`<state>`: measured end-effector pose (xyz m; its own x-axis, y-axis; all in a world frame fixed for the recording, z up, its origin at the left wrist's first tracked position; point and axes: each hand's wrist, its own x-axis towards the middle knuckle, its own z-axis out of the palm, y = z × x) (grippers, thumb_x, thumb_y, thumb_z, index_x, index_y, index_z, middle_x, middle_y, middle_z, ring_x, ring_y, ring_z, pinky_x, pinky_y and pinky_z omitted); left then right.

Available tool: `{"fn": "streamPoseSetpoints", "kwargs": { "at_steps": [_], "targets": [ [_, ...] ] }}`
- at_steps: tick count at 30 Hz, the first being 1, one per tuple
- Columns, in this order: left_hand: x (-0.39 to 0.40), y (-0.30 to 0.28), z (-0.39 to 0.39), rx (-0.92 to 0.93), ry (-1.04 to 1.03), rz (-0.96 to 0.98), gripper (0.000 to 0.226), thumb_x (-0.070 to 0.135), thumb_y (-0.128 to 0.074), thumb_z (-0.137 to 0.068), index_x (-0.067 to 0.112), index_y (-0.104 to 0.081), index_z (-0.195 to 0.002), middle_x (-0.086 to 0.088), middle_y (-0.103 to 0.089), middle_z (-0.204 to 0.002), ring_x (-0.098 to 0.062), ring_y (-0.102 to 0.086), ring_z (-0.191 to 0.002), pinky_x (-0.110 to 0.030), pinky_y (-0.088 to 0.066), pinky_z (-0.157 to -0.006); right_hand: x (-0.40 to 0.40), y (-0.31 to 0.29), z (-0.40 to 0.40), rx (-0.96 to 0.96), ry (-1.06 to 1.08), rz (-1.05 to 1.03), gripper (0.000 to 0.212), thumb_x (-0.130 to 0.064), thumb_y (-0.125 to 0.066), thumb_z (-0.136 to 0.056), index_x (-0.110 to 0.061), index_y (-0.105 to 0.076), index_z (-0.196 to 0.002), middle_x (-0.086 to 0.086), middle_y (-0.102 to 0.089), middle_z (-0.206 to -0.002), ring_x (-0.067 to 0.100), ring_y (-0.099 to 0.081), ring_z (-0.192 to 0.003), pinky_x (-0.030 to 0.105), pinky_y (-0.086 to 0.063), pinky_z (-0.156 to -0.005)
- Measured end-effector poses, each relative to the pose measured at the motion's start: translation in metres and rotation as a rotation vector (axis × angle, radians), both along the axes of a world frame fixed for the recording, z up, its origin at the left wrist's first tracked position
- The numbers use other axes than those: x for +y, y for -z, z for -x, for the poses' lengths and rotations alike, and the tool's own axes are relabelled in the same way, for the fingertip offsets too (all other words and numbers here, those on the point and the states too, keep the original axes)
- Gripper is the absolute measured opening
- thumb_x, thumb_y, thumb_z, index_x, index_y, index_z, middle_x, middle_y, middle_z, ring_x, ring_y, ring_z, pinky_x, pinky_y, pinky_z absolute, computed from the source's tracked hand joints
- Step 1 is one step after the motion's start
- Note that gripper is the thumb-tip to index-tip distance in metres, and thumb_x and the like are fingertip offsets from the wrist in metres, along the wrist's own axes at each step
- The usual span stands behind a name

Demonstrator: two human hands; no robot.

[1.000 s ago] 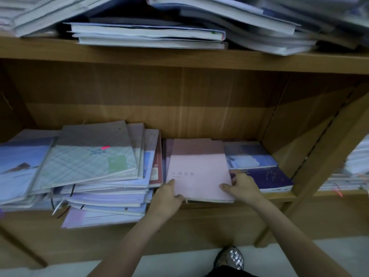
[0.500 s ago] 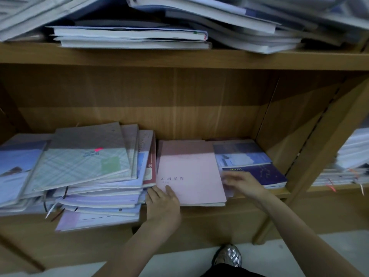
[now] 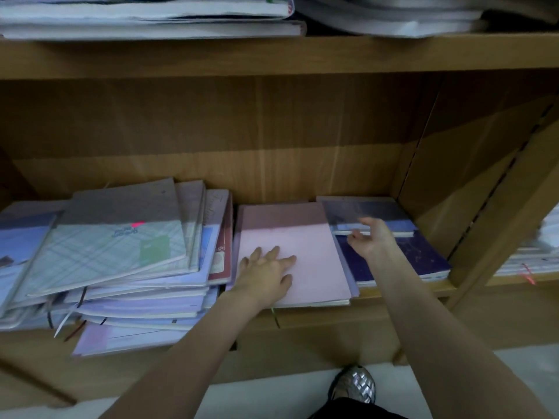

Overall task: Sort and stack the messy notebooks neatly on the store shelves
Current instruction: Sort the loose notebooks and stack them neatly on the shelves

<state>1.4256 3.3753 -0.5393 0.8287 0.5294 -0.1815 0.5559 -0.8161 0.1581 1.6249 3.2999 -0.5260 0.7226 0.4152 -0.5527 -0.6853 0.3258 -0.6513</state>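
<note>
A wooden shelf unit point(image 3: 272, 122) fills the view, with two shelves in sight. The upper shelf point(image 3: 272, 55) carries a loose row of white-edged notebooks point(image 3: 151, 19), too cut off to count. The lower shelf point(image 3: 332, 309) holds three groups.

At the left lies the largest, a messy pile point(image 3: 121, 267) of many notebooks fanned at differing angles, some overhanging the near edge; a grey checked notebook point(image 3: 115, 237) with a green patch lies on top, tilted.

In the middle sits a squarer stack topped by one pink notebook point(image 3: 302, 237), just beside the pile. The left hand point(image 3: 266, 273) rests flat on its near left part, fingers point(image 3: 284, 260) straight and spread, gripping nothing.

At the right, two notebooks show: a dark blue notebook point(image 3: 417, 255) below and a pale blue notebook point(image 3: 369, 216) lying on its far part. The right hand point(image 3: 372, 240) is at the pale blue one's near edge, fingers point(image 3: 367, 222) loosely curved; whether they hold it I cannot tell.

A further stack of papers point(image 3: 532, 255) sits in the next bay to the right. One silver shoe point(image 3: 354, 388) stands on the floor below.
</note>
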Motion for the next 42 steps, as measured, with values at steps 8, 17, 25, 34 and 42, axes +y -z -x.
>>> {"fn": "streamPoseSetpoints", "kwargs": {
  "at_steps": [8, 17, 25, 34, 42],
  "targets": [
    [0.001, 0.006, -0.002, -0.003, -0.008, -0.061, 0.049, 0.037, -0.03, -0.1, 0.034, -0.02, -0.148, -0.004, -0.01, -0.158, -0.035, -0.007, -0.144, -0.049, -0.012, -0.116, 0.022, -0.007, -0.02, -0.054, 0.257, 0.016, 0.046, -0.003, -0.054, -0.092, -0.007, -0.038, -0.135, 0.01, -0.052, -0.129, 0.023, -0.056, -0.113, 0.021, -0.047, -0.085],
    [0.008, 0.006, -0.002, 0.025, 0.004, -0.085, 0.05, 0.037, -0.029, -0.1, 0.034, -0.018, -0.149, -0.003, -0.008, -0.159, -0.034, -0.006, -0.144, -0.049, -0.011, -0.117, 0.01, -0.032, -0.031, -0.153, 0.144, -0.017, 0.041, 0.014, -0.048, -0.087, 0.0, -0.047, -0.125, 0.02, -0.063, -0.106, 0.03, -0.064, -0.102, 0.029, -0.056, -0.076],
    [0.017, -0.006, 0.027, -0.623, -0.426, 0.328, 0.035, 0.007, -0.046, -0.094, 0.01, -0.053, -0.128, -0.016, -0.063, -0.119, -0.029, -0.057, -0.111, -0.028, -0.042, -0.09, -0.065, -0.017, 0.032, -0.464, -0.39, 0.228, 0.026, 0.007, -0.042, -0.092, -0.008, -0.059, -0.103, 0.009, -0.07, -0.082, 0.019, -0.063, -0.068, 0.021, -0.053, -0.05],
    [-0.024, -0.001, 0.065, -0.577, -0.436, 0.738, 0.052, 0.008, -0.056, -0.091, 0.007, -0.037, -0.14, -0.007, -0.047, -0.138, -0.022, -0.047, -0.125, -0.027, -0.038, -0.103, -0.068, -0.026, 0.099, -0.827, -0.57, 0.43, 0.062, 0.002, -0.06, -0.088, -0.006, -0.03, -0.142, 0.01, -0.06, -0.101, 0.023, -0.059, -0.095, 0.026, -0.049, -0.069],
    [-0.044, -0.045, 0.141, -0.883, -0.261, 0.569, 0.068, -0.002, -0.06, -0.087, 0.035, -0.027, -0.133, 0.006, -0.053, -0.103, -0.013, -0.057, -0.086, -0.014, -0.049, -0.067, -0.091, -0.089, 0.145, -1.195, -0.776, 0.253, 0.083, 0.013, -0.06, -0.081, -0.042, -0.028, -0.134, 0.012, -0.053, -0.103, 0.018, -0.064, -0.085, 0.047, -0.054, -0.079]
  ]
}}
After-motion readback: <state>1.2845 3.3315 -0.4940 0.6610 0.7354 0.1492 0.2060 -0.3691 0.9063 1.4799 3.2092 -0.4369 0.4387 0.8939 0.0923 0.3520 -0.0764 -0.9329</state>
